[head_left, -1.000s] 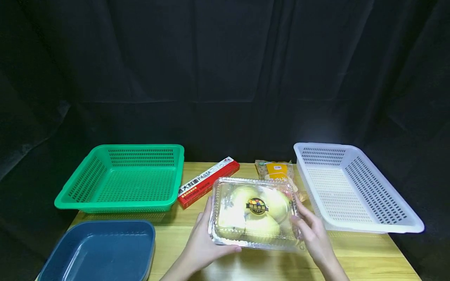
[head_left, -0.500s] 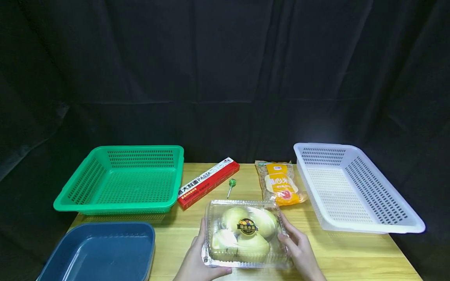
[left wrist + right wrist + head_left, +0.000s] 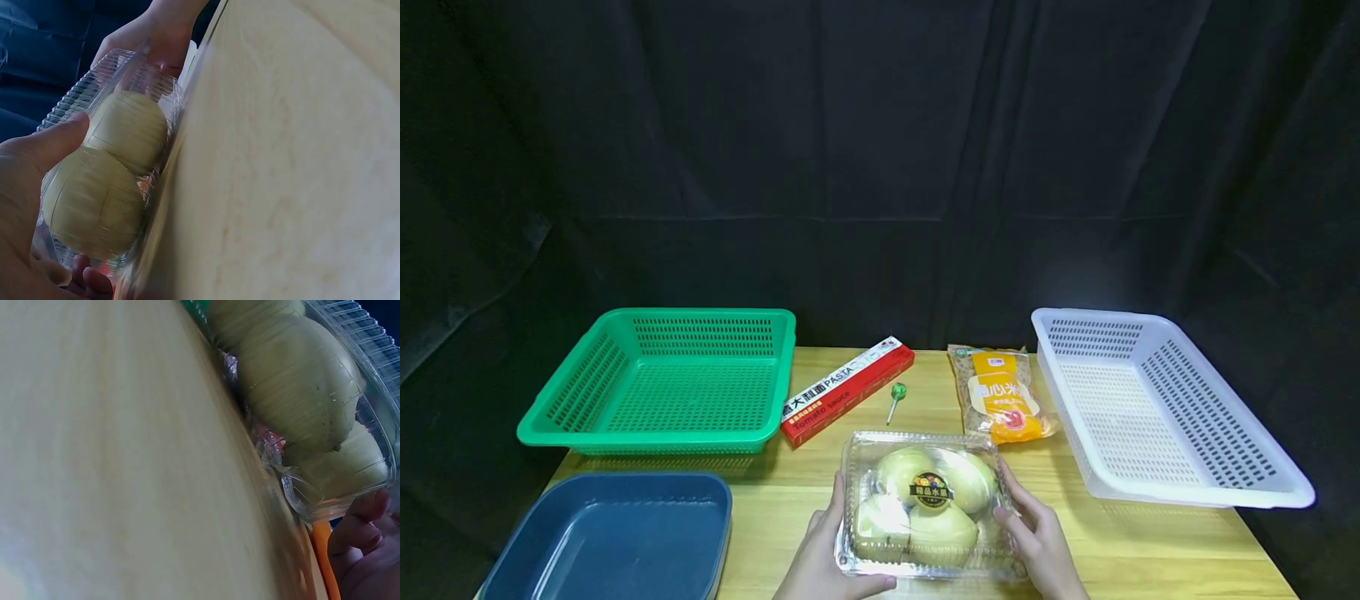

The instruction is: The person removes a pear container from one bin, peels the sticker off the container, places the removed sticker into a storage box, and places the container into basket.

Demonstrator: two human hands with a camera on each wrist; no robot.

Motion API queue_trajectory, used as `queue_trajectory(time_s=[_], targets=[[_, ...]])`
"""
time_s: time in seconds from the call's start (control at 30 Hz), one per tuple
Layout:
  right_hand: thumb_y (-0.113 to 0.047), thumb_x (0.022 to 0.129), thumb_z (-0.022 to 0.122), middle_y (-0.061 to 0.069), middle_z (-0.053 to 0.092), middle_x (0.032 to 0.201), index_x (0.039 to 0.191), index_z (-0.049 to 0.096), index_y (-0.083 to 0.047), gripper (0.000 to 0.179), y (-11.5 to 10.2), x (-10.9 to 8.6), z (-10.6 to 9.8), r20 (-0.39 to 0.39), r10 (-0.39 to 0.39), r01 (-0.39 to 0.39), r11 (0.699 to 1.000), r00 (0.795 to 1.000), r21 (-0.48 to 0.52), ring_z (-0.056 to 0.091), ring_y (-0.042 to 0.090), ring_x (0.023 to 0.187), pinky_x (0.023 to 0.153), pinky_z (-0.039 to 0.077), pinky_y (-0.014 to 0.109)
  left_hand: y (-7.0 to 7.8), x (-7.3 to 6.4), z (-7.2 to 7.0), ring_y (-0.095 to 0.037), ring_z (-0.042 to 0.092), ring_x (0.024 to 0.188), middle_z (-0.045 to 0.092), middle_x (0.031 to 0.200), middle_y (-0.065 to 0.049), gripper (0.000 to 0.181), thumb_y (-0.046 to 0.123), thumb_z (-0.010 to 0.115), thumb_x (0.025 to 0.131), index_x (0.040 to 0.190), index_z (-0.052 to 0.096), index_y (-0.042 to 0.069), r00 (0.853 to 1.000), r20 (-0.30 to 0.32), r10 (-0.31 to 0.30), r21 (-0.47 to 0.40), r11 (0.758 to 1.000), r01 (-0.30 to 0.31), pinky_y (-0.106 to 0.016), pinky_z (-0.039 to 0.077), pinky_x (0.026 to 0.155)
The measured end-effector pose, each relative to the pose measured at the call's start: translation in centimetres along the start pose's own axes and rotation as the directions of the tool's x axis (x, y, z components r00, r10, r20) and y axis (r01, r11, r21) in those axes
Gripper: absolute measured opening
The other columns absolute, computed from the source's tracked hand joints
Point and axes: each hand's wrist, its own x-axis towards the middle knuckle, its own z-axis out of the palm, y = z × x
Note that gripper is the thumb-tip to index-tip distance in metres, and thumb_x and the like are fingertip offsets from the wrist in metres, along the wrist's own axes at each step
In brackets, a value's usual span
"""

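In the head view a clear plastic fruit box (image 3: 932,493) with several pale yellow-green fruits and a dark round label sits low at the front middle, close over the wooden table (image 3: 1120,546). My left hand (image 3: 820,554) grips its left end; in the left wrist view the thumb (image 3: 65,140) lies along one side and fingertips (image 3: 87,278) curl at the other. The right hand (image 3: 1036,533) holds the opposite end between thumb and fingers. A green lollipop (image 3: 898,391) lies just beyond the box, beside a red-and-white pasta box (image 3: 847,393).
An orange-labelled food bag (image 3: 1002,396) lies behind the right hand, against a white perforated basket (image 3: 1097,467). Green basket (image 3: 655,438) at the back left, with a dark blue basin (image 3: 625,546) in front of it. A black curtain (image 3: 880,167) hangs behind the table.
Both hands have brought the fruit box down and toward the front, slightly left, uncovering the lollipop and more of the food bag. Over the last half second it barely moves.
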Motion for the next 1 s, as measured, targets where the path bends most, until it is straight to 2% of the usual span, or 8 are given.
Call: queue_trajectory(time_s=[0.1,0.2,0.37,0.43,0.53,0.7,0.87,1.0], targets=[[0.004,0.102,0.057,0.026,0.031,0.162,0.155,0.038,0.014,0.056,-0.1,0.1,0.0,-0.002,-0.005,0.005,1.0,1.0,0.005,0.052,-0.011,0.056,0.037,0.041,0.019,0.0,0.1,0.1,-0.044,0.05,0.133,0.05,0.145,-0.032,0.145,0.034,0.103,0.065,0.17,0.009,0.003,1.0,-0.004,0.007,0.002,1.0,-0.007,-0.072,0.042,0.11],[0.004,0.103,0.057,0.026,0.031,0.161,0.154,0.039,0.014,0.055,0.0,0.2,-0.1,-0.004,-0.02,0.02,1.0,1.0,-0.001,0.046,-0.017,0.058,0.034,0.036,0.023,-0.1,0.2,0.2,-0.043,0.05,0.133,0.05,0.144,-0.031,0.145,0.034,0.103,0.064,0.17,0.009,0.004,1.0,-0.012,0.013,0.001,1.0,-0.013,-0.071,0.043,0.11],[0.004,0.102,0.057,0.023,0.033,0.161,0.151,0.04,0.017,0.053,0.1,0.1,-0.1,-0.001,-0.059,0.059,0.997,0.998,-0.041,0.054,-0.016,0.122,0.086,0.046,0.001,-0.1,0.2,0.1,-0.04,0.048,0.133,0.049,0.144,-0.029,0.145,0.035,0.103,0.064,0.17,0.01,0.004,1.0,-0.01,0.001,0.009,1.0,-0.001,-0.069,0.044,0.11],[0.003,0.103,0.058,0.019,0.035,0.161,0.152,0.041,0.016,0.053,0.1,0.0,-0.1,-0.003,-0.053,0.053,0.998,0.999,-0.046,0.057,-0.013,0.121,0.087,0.045,0.001,-0.1,0.4,0.0,-0.041,0.044,0.136,0.043,0.155,-0.029,0.146,0.039,0.104,0.063,0.171,0.01,0.006,1.0,-0.005,-0.001,0.032,0.999,0.001,-0.068,0.044,0.11],[0.002,0.103,0.058,0.017,0.037,0.16,0.153,0.042,0.014,0.054,0.0,-0.1,0.0,-0.018,-0.032,0.031,0.999,0.999,-0.042,0.065,-0.013,0.086,0.063,0.049,0.004,-0.1,0.9,-0.4,-0.036,0.038,0.138,0.026,0.173,-0.02,0.148,0.048,0.102,0.063,0.172,0.01,0.012,1.0,0.009,0.014,0.104,0.995,-0.014,-0.064,0.046,0.11],[-0.002,0.106,0.058,0.028,0.038,0.16,0.157,0.04,0.009,0.056,-0.3,0.0,0.4,-0.004,0.007,-0.007,0.998,1.0,-0.068,0.035,-0.006,0.041,0.033,0.037,0.023,-0.6,1.4,-1.0,-0.034,0.036,0.138,0.012,0.179,-0.007,0.142,0.059,0.096,0.069,0.173,0.007,0.019,1.0,0.013,0.029,0.184,0.982,-0.031,-0.063,0.047,0.107],[-0.006,0.106,0.061,0.036,0.048,0.152,0.158,0.043,0.004,0.056,-0.6,-0.1,0.0,-0.009,-0.02,0.018,0.98,1.0,-0.2,0.045,-0.007,0.046,0.037,0.043,0.021,-0.7,1.5,-1.0,-0.054,0.03,0.15,0.01,0.179,-0.008,0.135,0.065,0.088,0.075,0.173,0.005,0.024,0.999,0.02,0.044,0.197,0.979,-0.047,-0.075,0.038,0.112],[-0.004,0.102,0.068,0.028,0.075,0.106,0.153,0.053,-0.001,0.054,-1.0,0.1,-0.5,-0.03,-0.102,0.086,0.936,0.994,-0.341,0.051,-0.008,0.05,0.04,0.044,0.017,-0.6,1.5,-1.0,-0.046,0.027,0.157,0.007,0.18,-0.001,0.127,0.069,0.084,0.078,0.172,0.006,0.034,0.995,0.037,0.096,0.24,0.965,-0.102,-0.075,0.033,0.116]])
